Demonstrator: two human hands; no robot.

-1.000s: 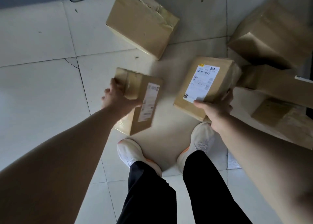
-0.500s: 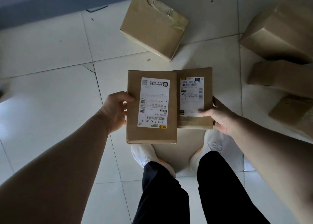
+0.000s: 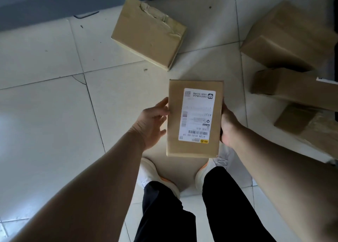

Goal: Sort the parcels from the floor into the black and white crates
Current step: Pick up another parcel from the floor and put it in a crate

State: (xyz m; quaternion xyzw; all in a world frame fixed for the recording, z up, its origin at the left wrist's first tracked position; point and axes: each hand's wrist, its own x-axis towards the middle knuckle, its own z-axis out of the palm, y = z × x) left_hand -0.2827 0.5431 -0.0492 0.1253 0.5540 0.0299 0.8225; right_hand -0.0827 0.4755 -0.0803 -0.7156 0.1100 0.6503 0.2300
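I hold a flat brown cardboard parcel (image 3: 194, 119) with a white shipping label facing up, above the floor in front of my feet. My left hand (image 3: 151, 124) grips its left edge, thumb on the side. On the right edge my right hand (image 3: 228, 130) is closed, with its fingers hidden under the parcel. The second parcel seen earlier is out of sight, so I cannot tell whether it lies under this one. Neither crate is in view.
A taped brown box (image 3: 148, 31) lies on the white tiled floor (image 3: 45, 113) ahead. At the right, a large box (image 3: 289, 38), a long flat box (image 3: 292, 88) and a smaller box (image 3: 296, 119) are piled together. My white shoes stand just below the parcel.
Each hand lifted a parcel from the floor and brought them side by side. Now only the larger labelled parcel shows between both hands, and the smaller one has gone out of sight.
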